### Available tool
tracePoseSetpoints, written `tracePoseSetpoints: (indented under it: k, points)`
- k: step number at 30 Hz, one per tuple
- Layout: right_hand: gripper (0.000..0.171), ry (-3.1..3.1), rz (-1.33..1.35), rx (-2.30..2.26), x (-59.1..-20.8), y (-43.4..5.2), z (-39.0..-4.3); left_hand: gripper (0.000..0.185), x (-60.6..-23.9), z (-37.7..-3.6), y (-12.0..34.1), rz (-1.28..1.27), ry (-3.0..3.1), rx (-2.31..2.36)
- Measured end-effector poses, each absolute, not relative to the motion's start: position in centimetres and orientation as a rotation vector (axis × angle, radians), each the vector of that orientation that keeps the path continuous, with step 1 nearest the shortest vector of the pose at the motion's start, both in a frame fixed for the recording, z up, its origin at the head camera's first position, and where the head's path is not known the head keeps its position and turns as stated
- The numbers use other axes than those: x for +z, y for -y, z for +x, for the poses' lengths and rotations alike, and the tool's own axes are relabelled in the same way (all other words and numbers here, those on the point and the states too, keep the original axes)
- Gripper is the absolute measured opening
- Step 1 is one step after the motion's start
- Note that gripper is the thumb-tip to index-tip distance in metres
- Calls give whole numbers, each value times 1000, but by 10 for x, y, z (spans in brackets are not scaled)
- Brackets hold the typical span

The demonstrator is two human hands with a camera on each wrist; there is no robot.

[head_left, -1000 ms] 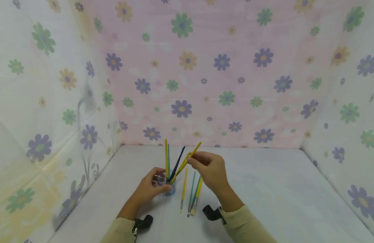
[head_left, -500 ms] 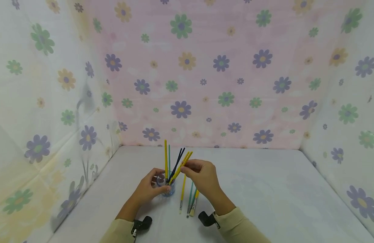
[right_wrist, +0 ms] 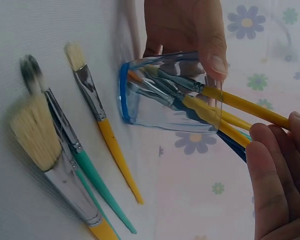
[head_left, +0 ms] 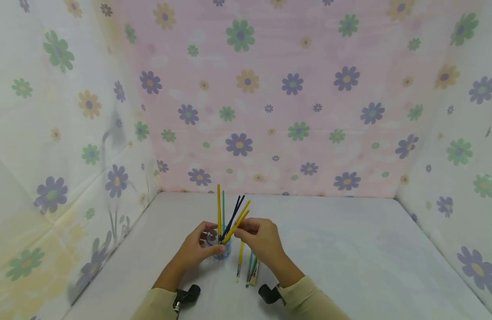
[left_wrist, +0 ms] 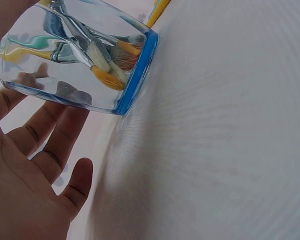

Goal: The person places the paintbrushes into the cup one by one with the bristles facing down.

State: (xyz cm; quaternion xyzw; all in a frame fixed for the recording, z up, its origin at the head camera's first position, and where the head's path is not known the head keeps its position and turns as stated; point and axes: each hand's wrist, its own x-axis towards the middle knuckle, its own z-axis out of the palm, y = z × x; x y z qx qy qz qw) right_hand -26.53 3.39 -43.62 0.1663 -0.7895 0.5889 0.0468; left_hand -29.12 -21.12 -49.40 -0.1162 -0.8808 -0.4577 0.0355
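Note:
A clear glass with a blue base point(right_wrist: 124, 95) holds several paintbrushes, bristles down. Their yellow, teal and dark blue point(head_left: 235, 213) handles lean out over the rim. My left hand point(head_left: 195, 246) grips the glass, thumb on the near side and fingers on the far side. With thumb and fingertips, my right hand point(head_left: 263, 240) pinches a yellow-handled paintbrush point(right_wrist: 245, 105) whose lower end is inside the glass. In the left wrist view, bristle tips point(left_wrist: 107, 77) rest near the bottom of the tilted-looking glass point(left_wrist: 102, 102).
Several loose brushes lie on the white tabletop point(head_left: 350, 253), right of the glass: a small yellow-handled brush point(right_wrist: 117, 150), a teal-handled brush point(right_wrist: 97, 180) and a wide flat brush point(right_wrist: 37, 132) among them. Flowered cloth point(head_left: 270, 178) stands behind and at both sides.
My right hand has moved left and down, bringing the yellow-handled paintbrush lower into the glass. My left hand keeps its grip on the glass.

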Motion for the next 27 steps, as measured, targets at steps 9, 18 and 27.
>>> tracePoseSetpoints:
  k: [9,18,27]
  points:
    - [16,2478,484,1762,-441,-31,-266,65,-494,-291,211,-339,2703,-1424]
    - [17,2440,546,1691,-434,-39,-267,63,-492,-290,210,-352,2690,-1421]
    - [22,2271,469,1857,-416,-61,-274,65,-493,-290,210,-338,2692,-1422]
